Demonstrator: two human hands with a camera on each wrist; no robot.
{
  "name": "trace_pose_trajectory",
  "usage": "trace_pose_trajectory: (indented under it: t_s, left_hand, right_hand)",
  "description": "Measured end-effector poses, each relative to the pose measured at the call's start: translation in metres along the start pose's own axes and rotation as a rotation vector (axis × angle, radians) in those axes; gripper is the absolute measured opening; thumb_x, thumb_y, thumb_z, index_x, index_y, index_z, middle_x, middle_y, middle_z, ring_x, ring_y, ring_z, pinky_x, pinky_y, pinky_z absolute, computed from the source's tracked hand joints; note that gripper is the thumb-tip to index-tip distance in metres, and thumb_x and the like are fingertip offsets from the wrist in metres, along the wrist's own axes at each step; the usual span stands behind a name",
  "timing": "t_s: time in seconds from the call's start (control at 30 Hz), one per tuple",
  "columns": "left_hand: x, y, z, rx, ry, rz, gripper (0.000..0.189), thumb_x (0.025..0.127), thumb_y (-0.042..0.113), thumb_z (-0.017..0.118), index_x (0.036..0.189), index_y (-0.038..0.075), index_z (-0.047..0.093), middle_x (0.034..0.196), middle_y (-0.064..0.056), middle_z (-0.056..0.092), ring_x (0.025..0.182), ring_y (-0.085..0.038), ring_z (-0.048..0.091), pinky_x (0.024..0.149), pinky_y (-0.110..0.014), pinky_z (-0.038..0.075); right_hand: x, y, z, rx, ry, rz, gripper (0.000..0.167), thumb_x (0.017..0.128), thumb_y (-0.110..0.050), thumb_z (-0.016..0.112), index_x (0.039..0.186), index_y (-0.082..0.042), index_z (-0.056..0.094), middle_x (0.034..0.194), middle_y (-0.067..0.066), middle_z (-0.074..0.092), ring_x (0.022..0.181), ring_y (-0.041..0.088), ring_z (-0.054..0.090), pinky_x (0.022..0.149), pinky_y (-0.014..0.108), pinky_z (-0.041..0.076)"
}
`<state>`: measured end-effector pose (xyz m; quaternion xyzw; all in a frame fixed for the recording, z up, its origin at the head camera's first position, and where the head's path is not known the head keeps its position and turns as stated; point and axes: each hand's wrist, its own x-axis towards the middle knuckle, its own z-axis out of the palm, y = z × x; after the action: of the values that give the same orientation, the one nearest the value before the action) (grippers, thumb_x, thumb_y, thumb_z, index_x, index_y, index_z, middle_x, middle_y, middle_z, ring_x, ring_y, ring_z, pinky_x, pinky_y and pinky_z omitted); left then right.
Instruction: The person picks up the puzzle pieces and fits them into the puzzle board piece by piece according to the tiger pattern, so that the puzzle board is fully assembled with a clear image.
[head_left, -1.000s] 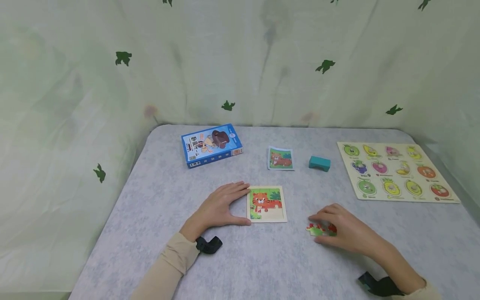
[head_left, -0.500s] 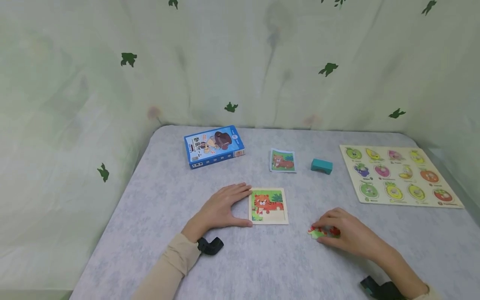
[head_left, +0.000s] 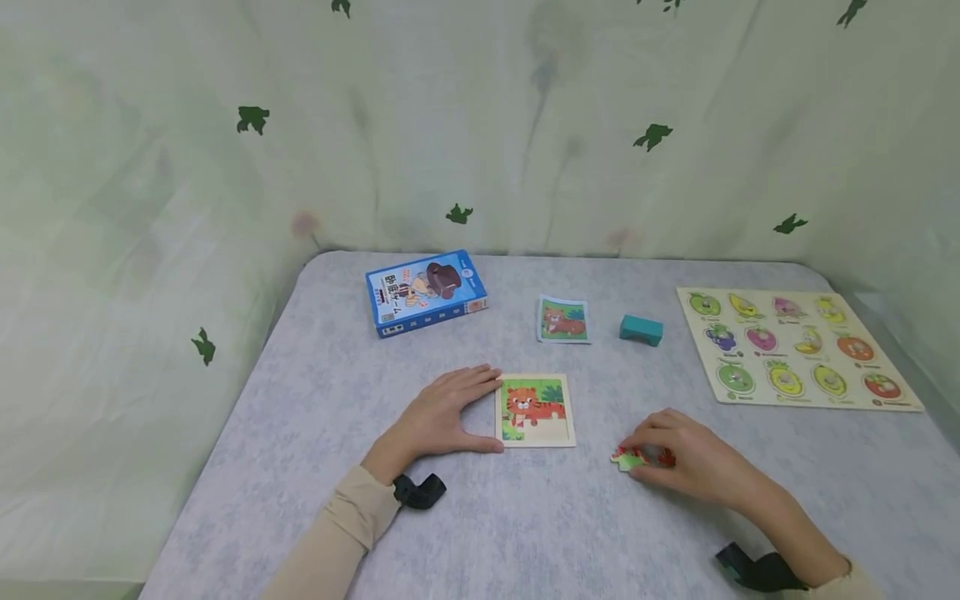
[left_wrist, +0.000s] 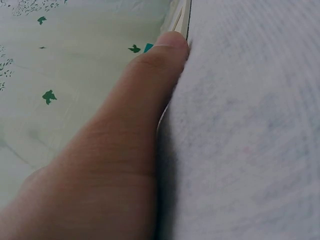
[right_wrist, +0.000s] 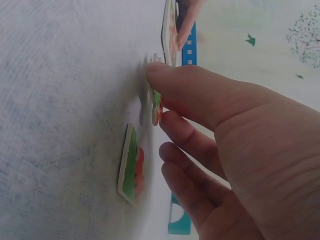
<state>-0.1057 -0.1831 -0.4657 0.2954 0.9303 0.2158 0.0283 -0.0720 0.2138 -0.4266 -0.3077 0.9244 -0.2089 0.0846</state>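
In the head view, a small square tiger puzzle lies flat in its pale tray, with a bare pale area along its lower right part. My left hand rests against the tray's left side, thumb at the lower corner and straight fingers at the upper one. To the right, my right hand pinches a green and red puzzle piece between thumb and forefinger. The piece casts a shadow on the table in the right wrist view. Another green and red puzzle piece lies on the table below that hand's fingers.
Behind the tray lie a tiger picture card and a teal block. A blue game box sits at the back left. A fruit puzzle board lies at the right. Patterned cloth hangs behind the table.
My right thumb and forefinger have come together on the puzzle piece, which has shifted slightly left toward the tray. The left hand and the tray stay in place; the head view shifts slightly.
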Motion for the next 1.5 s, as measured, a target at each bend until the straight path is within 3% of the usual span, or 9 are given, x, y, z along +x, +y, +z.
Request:
trace_pose_trajectory:
  t_s: [0.37, 0.83, 0.97, 1.2, 1.5]
  left_hand:
    - [0.001, 0.002, 0.005, 0.001, 0.001, 0.005, 0.104, 0.077, 0.078, 0.073, 0.158, 0.02, 0.044, 0.164, 0.005, 0.04, 0.155, -0.017, 0.031, 0.126, -0.046, 0.028]
    - [-0.001, 0.005, 0.01, -0.002, -0.01, 0.012, 0.103, 0.077, 0.081, 0.07, 0.158, 0.021, 0.045, 0.164, 0.006, 0.04, 0.155, -0.016, 0.031, 0.126, -0.045, 0.029]
    - [-0.001, 0.006, 0.007, -0.009, -0.032, 0.007, 0.103, 0.078, 0.081, 0.069, 0.159, 0.02, 0.044, 0.165, 0.004, 0.039, 0.155, -0.018, 0.031, 0.126, -0.047, 0.029]
    - [0.006, 0.003, -0.004, -0.004, 0.016, 0.013, 0.103, 0.077, 0.075, 0.076, 0.158, 0.019, 0.044, 0.165, 0.004, 0.04, 0.155, -0.018, 0.032, 0.126, -0.048, 0.029]
    - [0.002, -0.003, 0.0, -0.009, -0.002, 0.009, 0.103, 0.078, 0.078, 0.072, 0.158, 0.02, 0.044, 0.166, 0.003, 0.037, 0.155, -0.02, 0.03, 0.126, -0.049, 0.028]
  right_hand:
    - [0.006, -0.004, 0.002, 0.067, 0.012, -0.064, 0.027, 0.087, -0.029, 0.084, 0.113, -0.026, 0.078, 0.104, -0.016, 0.066, 0.082, 0.003, 0.054, 0.065, 0.018, 0.049]
    - [0.017, -0.014, 0.008, 0.121, 0.022, -0.107, 0.029, 0.089, -0.026, 0.083, 0.117, -0.025, 0.077, 0.103, -0.015, 0.065, 0.085, -0.001, 0.06, 0.072, 0.022, 0.056]
    - [0.024, -0.021, 0.005, 0.11, 0.017, -0.101, 0.031, 0.088, -0.024, 0.084, 0.118, -0.023, 0.077, 0.104, -0.013, 0.064, 0.086, 0.002, 0.06, 0.072, 0.023, 0.056]
    - [0.043, -0.032, -0.004, 0.143, 0.059, -0.124, 0.033, 0.087, -0.021, 0.085, 0.118, -0.018, 0.077, 0.108, -0.009, 0.067, 0.089, 0.009, 0.064, 0.076, 0.027, 0.059]
    - [0.057, -0.036, 0.0, 0.156, 0.055, -0.148, 0.035, 0.089, -0.023, 0.083, 0.122, -0.017, 0.076, 0.111, -0.006, 0.069, 0.091, 0.01, 0.066, 0.079, 0.033, 0.06]
